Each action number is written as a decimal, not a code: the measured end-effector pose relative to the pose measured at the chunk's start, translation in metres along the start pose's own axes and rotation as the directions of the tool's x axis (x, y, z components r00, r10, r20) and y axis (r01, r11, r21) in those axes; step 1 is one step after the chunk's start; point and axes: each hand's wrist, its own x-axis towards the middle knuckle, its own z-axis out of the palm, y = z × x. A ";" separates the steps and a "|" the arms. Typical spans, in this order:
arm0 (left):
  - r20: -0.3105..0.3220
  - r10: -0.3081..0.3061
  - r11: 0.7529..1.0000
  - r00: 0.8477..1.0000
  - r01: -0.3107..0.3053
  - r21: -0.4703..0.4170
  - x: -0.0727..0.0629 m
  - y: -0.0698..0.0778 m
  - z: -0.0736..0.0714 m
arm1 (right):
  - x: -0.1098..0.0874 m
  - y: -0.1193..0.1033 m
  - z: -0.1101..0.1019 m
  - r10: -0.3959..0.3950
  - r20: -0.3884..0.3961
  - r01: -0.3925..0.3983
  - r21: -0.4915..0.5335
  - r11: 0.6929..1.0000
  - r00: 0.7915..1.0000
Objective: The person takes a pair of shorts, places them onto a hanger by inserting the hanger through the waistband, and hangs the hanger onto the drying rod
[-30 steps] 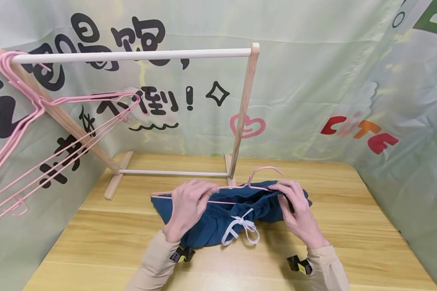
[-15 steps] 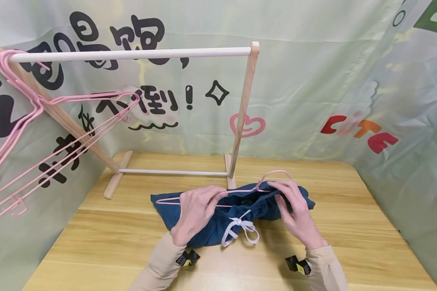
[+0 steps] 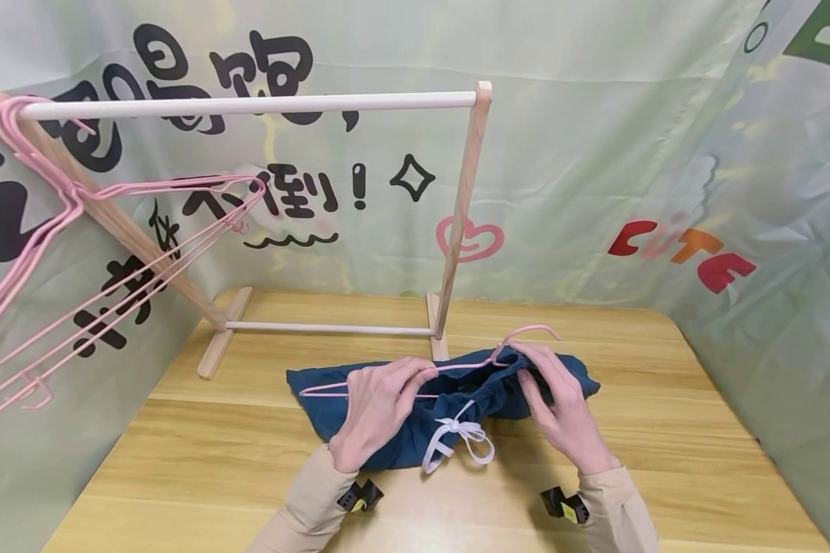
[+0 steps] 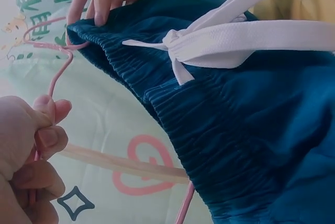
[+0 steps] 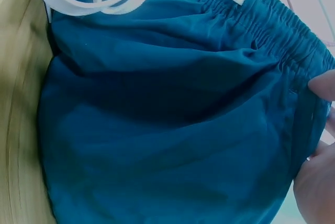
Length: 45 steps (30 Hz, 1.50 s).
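Head view: two hands (image 3: pixel 379 403) (image 3: pixel 563 407), one blue garment (image 3: pixel 411 442), one hanger (image 3: pixel 462 365) partly inside.

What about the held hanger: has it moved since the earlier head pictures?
Yes. In the head view, the hanger has shifted right and slightly down, farther from the rack's right post.

Bright, even light, with pale glare and soft shadows on the tabletop (image 3: pixel 449 511).

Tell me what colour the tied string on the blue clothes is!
The string is white; it shows best in the left wrist view.
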 end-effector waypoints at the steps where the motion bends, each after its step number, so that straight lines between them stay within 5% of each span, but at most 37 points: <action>1: 0.000 -0.001 1.000 1.000 0.001 0.000 0.000 0.000 0.000 | 0.000 0.000 0.000 0.002 0.011 -0.002 0.001 1.000 1.000; 10: -0.007 -0.002 1.000 1.000 0.002 0.000 0.002 0.005 0.000 | -0.006 0.000 0.001 0.062 0.134 -0.041 -0.156 0.987 0.989; 16: 0.020 -0.010 1.000 1.000 0.010 -0.014 0.000 0.006 0.003 | -0.007 -0.002 0.002 0.089 0.136 -0.065 -0.177 0.982 0.987; 23: 0.111 0.023 0.992 0.994 -0.009 -0.124 0.001 0.008 0.002 | -0.004 0.000 0.006 0.031 0.017 -0.028 -0.164 0.986 0.999; 27: 0.131 0.077 0.962 0.988 -0.039 -0.269 0.003 0.007 -0.001 | -0.004 0.003 0.004 0.037 -0.081 -0.051 -0.176 0.983 0.996; 31: 0.025 0.172 0.914 0.985 -0.150 -0.377 0.005 0.004 -0.001 | -0.004 0.008 0.002 0.023 -0.190 -0.050 -0.139 0.989 0.981; 36: -0.087 0.261 0.867 0.961 -0.273 -0.417 0.008 0.001 -0.003 | -0.003 0.012 -0.001 0.033 -0.304 -0.073 -0.119 0.990 0.952; 40: 0.015 0.271 0.857 0.962 -0.235 -0.458 0.006 0.002 -0.003 | -0.004 0.013 -0.004 0.045 -0.385 -0.099 -0.123 0.987 0.922; 45: 0.255 0.177 0.916 0.951 -0.064 -0.397 0.002 0.002 -0.003 | -0.003 0.013 -0.005 0.046 -0.466 -0.115 -0.121 0.986 0.883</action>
